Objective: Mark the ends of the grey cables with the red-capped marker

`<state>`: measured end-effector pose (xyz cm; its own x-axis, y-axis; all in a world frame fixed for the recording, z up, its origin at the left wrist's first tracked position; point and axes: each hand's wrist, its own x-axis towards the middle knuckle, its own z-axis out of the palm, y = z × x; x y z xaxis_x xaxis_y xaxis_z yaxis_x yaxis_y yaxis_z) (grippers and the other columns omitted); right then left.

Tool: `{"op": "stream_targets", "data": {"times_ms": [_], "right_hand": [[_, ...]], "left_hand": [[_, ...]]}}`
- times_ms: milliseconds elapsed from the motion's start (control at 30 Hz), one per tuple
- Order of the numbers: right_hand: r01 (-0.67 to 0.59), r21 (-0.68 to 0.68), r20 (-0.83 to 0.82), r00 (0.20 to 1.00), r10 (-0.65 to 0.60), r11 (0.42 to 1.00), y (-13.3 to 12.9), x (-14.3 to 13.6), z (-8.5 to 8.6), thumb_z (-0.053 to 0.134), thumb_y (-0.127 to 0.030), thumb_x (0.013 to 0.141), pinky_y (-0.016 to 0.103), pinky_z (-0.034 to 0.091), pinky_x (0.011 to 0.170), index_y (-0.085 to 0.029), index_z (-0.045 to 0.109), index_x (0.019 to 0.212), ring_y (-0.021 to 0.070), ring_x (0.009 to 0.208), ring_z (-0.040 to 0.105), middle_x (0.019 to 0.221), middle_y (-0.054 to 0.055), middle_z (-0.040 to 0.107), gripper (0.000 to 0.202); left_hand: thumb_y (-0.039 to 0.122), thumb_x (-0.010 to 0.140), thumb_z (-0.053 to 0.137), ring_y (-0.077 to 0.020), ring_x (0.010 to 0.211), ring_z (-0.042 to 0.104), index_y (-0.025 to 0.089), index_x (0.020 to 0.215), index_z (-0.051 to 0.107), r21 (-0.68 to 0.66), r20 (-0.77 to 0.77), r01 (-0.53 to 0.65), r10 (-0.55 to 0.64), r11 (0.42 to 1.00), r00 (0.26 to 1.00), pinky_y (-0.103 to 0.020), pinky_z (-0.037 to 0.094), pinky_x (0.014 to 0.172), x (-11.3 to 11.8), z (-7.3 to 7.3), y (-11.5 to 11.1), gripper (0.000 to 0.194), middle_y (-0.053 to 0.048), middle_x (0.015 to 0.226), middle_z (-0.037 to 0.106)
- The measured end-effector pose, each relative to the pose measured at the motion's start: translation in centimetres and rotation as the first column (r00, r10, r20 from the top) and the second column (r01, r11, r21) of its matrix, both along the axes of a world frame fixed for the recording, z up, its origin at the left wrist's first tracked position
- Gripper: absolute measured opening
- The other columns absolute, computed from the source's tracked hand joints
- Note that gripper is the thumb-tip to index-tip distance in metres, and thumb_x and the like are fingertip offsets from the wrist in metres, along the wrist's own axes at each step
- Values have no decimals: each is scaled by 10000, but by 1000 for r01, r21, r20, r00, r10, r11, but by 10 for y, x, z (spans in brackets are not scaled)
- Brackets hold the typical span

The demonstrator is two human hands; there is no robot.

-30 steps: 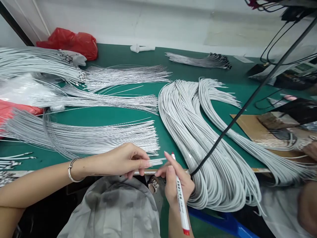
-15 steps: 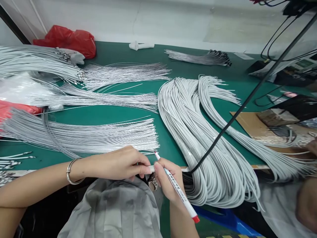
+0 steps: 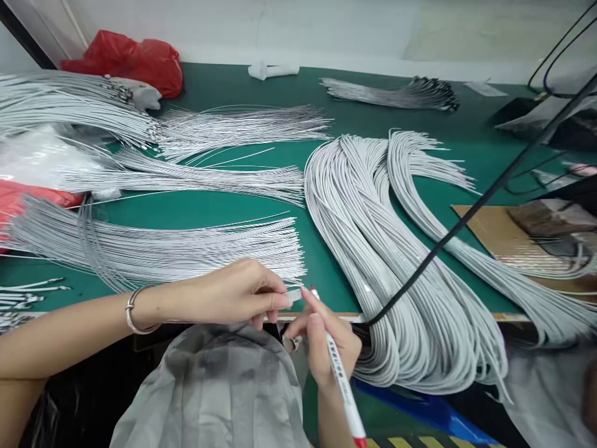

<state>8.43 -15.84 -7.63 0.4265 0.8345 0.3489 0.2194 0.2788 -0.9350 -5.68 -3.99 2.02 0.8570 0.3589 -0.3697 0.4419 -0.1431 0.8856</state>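
Note:
Between the thumb and fingers of my left hand (image 3: 249,292) is a small, whitish translucent piece (image 3: 293,295), pinched near the table's front edge; its exact kind is too small to tell. My right hand (image 3: 329,333) holds a white marker pen (image 3: 342,389) with a red end, slanting down toward my lap. The right index fingertip is beside the piece's free end; whether they touch I cannot tell. Just behind my left hand lies a fanned bundle of thin grey wires (image 3: 186,249). A thick bundle of light grey cables (image 3: 373,249) hangs over the edge to the right.
More wire bundles (image 3: 209,180) lie farther back on the green table (image 3: 163,210). Red plastic bags (image 3: 125,62) sit at the left. A black cord (image 3: 466,218) crosses diagonally on the right, above cardboard (image 3: 489,233). Part of another person's grey clothing (image 3: 541,392) shows at lower right.
My right hand has drawn slightly away from the piece and its index finger has straightened. The marker has swung steeper, its tip now behind the fingers. The view has shifted a little.

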Motion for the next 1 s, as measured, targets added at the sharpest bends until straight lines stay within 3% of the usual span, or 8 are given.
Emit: {"op": "stream_targets", "data": {"times_ms": [200, 500, 700, 1000], "right_hand": [[-75, 75, 36, 997, 73, 994, -5, -10, -11, 451, -123, 918, 248, 522, 512, -274, 512, 1358, 94, 384, 540, 486, -78, 606, 469], [-18, -5, 80, 997, 18, 1000, -8, -15, -13, 470, -94, 897, 191, 474, 427, -280, 481, 1382, 79, 365, 529, 476, -91, 596, 520], [-57, 44, 129, 990, 51, 997, -2, -2, -12, 473, -115, 912, 239, 527, 499, -255, 504, 1367, 119, 467, 625, 587, -40, 699, 476], [104, 187, 444, 878, -178, 977, 3, -7, -9, 552, -41, 854, 287, 502, 549, -204, 449, 1413, 166, 559, 655, 634, 4, 704, 591]], "left_hand": [[409, 935, 488, -103, 561, 619, 126, 750, 618, -48, -19, -6, 5, 999, 1000, -156, 435, 493, 3, -1, 2, 362, -31, 689, 646], [412, 942, 469, -103, 558, 622, 123, 770, 619, -15, -28, -10, 9, 1000, 1000, -151, 440, 494, 5, -14, 0, 367, -28, 664, 637], [404, 937, 487, -89, 537, 611, 123, 769, 618, -124, -12, -30, 29, 992, 1000, -148, 443, 490, 6, -11, 0, 352, -28, 674, 648], [390, 933, 495, -80, 527, 610, 121, 761, 626, -86, -24, -47, 46, 995, 999, -143, 444, 472, 11, -4, 0, 345, -19, 708, 659]]}}
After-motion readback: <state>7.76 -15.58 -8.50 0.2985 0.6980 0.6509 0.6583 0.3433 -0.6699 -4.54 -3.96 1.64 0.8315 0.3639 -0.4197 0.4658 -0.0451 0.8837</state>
